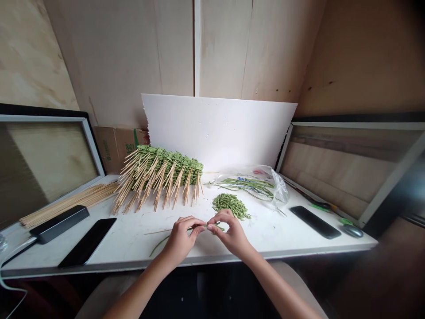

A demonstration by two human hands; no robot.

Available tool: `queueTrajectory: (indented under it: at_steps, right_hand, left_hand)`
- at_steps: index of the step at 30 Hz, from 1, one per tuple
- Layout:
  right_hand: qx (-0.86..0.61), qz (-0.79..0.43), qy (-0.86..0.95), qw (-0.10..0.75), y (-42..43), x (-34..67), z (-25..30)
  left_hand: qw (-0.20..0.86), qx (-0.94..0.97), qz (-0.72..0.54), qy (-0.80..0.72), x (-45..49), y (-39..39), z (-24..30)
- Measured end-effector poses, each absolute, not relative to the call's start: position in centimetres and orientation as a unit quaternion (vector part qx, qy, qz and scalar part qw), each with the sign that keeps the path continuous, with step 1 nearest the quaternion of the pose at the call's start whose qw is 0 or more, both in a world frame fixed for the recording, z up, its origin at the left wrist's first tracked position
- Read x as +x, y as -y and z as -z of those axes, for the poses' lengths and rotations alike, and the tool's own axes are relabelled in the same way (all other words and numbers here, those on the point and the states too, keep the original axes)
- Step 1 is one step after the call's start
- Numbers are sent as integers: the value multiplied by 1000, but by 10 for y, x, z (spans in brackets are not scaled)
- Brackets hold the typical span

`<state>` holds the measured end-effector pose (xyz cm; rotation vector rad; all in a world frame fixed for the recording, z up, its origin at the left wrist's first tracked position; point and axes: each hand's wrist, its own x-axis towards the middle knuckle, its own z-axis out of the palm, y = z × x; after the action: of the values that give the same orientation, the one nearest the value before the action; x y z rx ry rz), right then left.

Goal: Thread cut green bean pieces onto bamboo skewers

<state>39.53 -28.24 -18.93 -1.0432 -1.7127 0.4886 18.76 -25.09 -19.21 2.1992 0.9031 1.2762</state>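
Note:
My left hand (182, 237) is closed, pinching a long green bean (160, 246) whose loose tail curves down to the left over the table. Fingertip to fingertip with it, my right hand (231, 232) is closed on the same bean near its other end, where a short green bit shows below the fingers. A thin wooden stick (156, 232) juts out leftward beside my left hand; whether that hand also grips it, I cannot tell. Just beyond my right hand lies a heap of short cut bean pieces (232, 205).
Bean-loaded skewers (166, 170) are stacked back left, bare sticks (71, 204) beside them. Long beans (247, 185) lie by a clear plastic bag (280, 188). Phones (86, 243) (315, 222), a black box (59, 223) and a mouse (353, 230) flank the white table (122, 252).

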Motion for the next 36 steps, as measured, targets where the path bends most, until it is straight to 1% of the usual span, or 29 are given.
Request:
queueTrajectory:
  at_steps: [2,5,11,19,23,26,29,32,36]
  right_hand:
    - [-428,-189,721,511,282,394,191]
    - [-419,-199,725,509,283,392,193]
    - [-427,-215,693,539,286,388,194]
    - [-362,-313,694,538,284,387,197]
    - [-369,-324,666,561,271,402,203]
    - [-424,-267,660,560,262,418,206]
    - [-497,-179,676,513,257,427,211]
    - [-525,-149,693,470,257,426,220]
    - [-545,-104,718,422,257,422,229]
  left_hand:
    - [239,800,-447,-322,189,254,189]
    - [283,803,-420,-315,190,260,185]
    - [332,782,-408,-334,193,266,182]
    - [413,763,-397,-300,195,264,183]
    - [425,746,-408,-309,190,252,193]
    - [432,722,-429,-328,186,241,202]
    - [441,711,-432,-337,185,236,206]
    - [442,717,-419,-339,187,239,205]
    - [416,743,-404,-334,189,245,201]
